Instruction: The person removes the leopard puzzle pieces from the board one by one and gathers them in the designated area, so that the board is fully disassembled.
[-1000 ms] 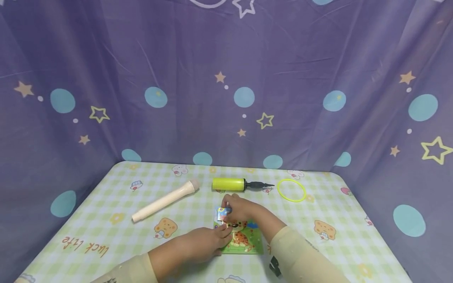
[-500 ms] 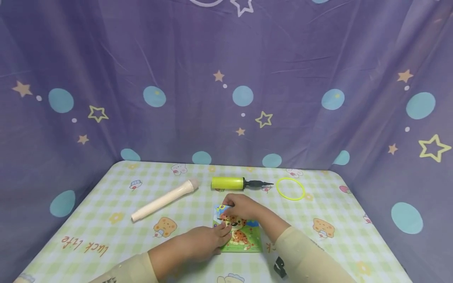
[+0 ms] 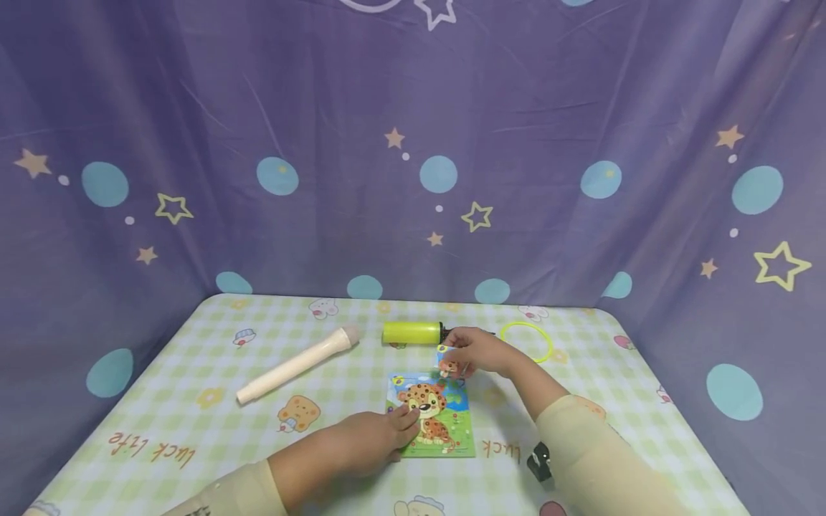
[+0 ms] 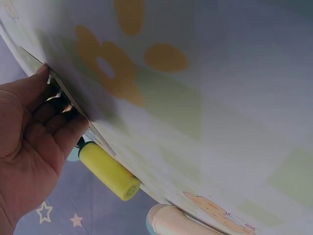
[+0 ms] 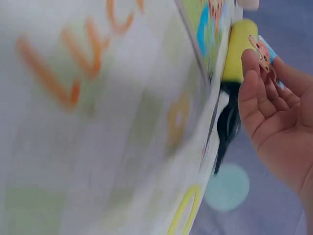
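Observation:
A flat jigsaw puzzle board (image 3: 445, 444) with a spotted leopard picture lies on the table before me. My left hand (image 3: 371, 441) rests at its left side, fingertips on the picture; in the left wrist view, the thumb and fingers of that left hand (image 4: 36, 129) meet the board's edge (image 4: 100, 139). Above the board's far right corner, my right hand (image 3: 480, 351) pinches a small puzzle piece (image 3: 449, 363) showing a leopard's face and blue sky. The right wrist view shows this piece (image 5: 265, 54) between the thumb and fingers of the right hand (image 5: 281, 105).
Behind the board lies a yellow hand pump (image 3: 411, 332) with a black nozzle, partly covered by the right hand. A thin yellow ring (image 3: 551, 347) is beyond the right forearm. To the left, a cream microphone-shaped stick (image 3: 297, 364) lies slantwise. A purple curtain (image 3: 361, 93) encloses the table's back.
The right hand has lifted the puzzle piece from the board's upper left and carried it right and away toward the pump. The left hand has stayed on the board's left side.

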`<state>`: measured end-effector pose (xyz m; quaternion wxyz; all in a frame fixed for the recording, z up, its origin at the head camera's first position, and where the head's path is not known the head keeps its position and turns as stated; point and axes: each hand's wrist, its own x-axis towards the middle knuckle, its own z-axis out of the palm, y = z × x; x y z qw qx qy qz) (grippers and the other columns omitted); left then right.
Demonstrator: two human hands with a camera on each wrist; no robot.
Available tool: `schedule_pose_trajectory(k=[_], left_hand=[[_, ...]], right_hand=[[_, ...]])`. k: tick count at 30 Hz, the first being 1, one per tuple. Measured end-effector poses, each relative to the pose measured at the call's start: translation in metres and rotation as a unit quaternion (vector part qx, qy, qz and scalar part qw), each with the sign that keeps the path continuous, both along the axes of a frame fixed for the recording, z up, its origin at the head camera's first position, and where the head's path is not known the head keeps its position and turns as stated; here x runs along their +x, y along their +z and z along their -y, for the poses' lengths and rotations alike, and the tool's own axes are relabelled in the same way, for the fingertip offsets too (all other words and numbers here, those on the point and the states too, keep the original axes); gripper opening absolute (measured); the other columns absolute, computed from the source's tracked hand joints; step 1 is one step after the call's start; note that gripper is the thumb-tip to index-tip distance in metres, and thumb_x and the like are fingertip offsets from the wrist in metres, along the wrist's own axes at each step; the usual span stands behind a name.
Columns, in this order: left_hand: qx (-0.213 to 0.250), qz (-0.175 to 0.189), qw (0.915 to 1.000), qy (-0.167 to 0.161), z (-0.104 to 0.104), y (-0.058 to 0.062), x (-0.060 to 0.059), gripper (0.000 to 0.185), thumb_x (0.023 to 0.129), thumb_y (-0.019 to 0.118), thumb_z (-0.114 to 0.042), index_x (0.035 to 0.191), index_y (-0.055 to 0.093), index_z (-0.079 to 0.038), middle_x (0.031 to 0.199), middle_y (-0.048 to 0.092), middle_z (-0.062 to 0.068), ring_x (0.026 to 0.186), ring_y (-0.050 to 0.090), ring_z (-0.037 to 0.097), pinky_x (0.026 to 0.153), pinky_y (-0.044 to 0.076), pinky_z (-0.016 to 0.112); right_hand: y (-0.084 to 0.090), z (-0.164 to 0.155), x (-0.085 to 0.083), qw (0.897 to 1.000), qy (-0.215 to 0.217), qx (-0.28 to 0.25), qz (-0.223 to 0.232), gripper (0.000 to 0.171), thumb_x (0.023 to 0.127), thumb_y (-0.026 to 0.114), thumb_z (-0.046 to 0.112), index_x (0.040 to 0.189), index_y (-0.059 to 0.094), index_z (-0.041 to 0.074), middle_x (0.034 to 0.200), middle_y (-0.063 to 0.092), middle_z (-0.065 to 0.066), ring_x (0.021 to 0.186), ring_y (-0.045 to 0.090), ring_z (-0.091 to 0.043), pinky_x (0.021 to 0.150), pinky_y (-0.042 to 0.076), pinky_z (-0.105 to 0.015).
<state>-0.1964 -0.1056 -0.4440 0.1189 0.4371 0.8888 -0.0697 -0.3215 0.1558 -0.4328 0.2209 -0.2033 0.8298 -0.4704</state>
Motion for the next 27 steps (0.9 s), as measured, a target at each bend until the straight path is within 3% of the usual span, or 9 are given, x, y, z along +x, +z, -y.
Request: schedule_pose_trajectory(k=[6, 12, 19, 27], left_hand=[[0.002, 0.0, 1.0, 0.003, 0.001, 0.002, 0.001, 0.055, 0.101, 0.052, -0.034, 0.152, 0.039, -0.019, 0.161, 0.03, 0.001, 0.147, 0.031, 0.021, 0.108, 0.044, 0.03], [0.008, 0.007, 0.9998, 0.013, 0.001, 0.004, 0.003, 0.055, 0.1, 0.053, -0.033, 0.151, 0.039, -0.019, 0.16, 0.03, 0.001, 0.147, 0.031, 0.02, 0.109, 0.043, 0.031], [0.008, 0.006, 0.9999, 0.004, 0.0, 0.003, 0.002, 0.055, 0.101, 0.053, -0.034, 0.152, 0.039, -0.018, 0.161, 0.03, 0.001, 0.147, 0.031, 0.021, 0.109, 0.044, 0.03], [0.002, 0.009, 0.9999, 0.008, -0.001, 0.003, 0.002, 0.055, 0.1, 0.053, -0.034, 0.151, 0.039, -0.019, 0.16, 0.031, 0.001, 0.146, 0.032, 0.021, 0.109, 0.043, 0.031]], right_hand=[[0.001, -0.034, -0.005, 0.998, -0.008, 0.061, 0.035, 0.021, 0.095, 0.065, 0.016, 0.111, 0.058, 0.003, 0.085, 0.066, -0.012, 0.067, 0.069, -0.027, 0.063, 0.06, -0.042], [-0.006, -0.047, -0.003, 0.99, -0.007, 0.123, 0.075, 0.018, 0.093, 0.065, 0.006, 0.107, 0.057, 0.0, 0.083, 0.067, -0.014, 0.063, 0.071, -0.028, 0.059, 0.06, -0.04], [-0.014, -0.043, 0.002, 0.98, -0.046, 0.188, 0.04, 0.014, 0.09, 0.069, 0.008, 0.1, 0.06, 0.005, 0.077, 0.066, -0.013, 0.057, 0.07, -0.023, 0.055, 0.059, -0.036], [-0.014, -0.033, 0.007, 0.971, -0.054, 0.232, 0.022, 0.014, 0.089, 0.071, 0.011, 0.097, 0.06, 0.008, 0.075, 0.065, -0.011, 0.056, 0.068, -0.02, 0.053, 0.059, -0.033]])
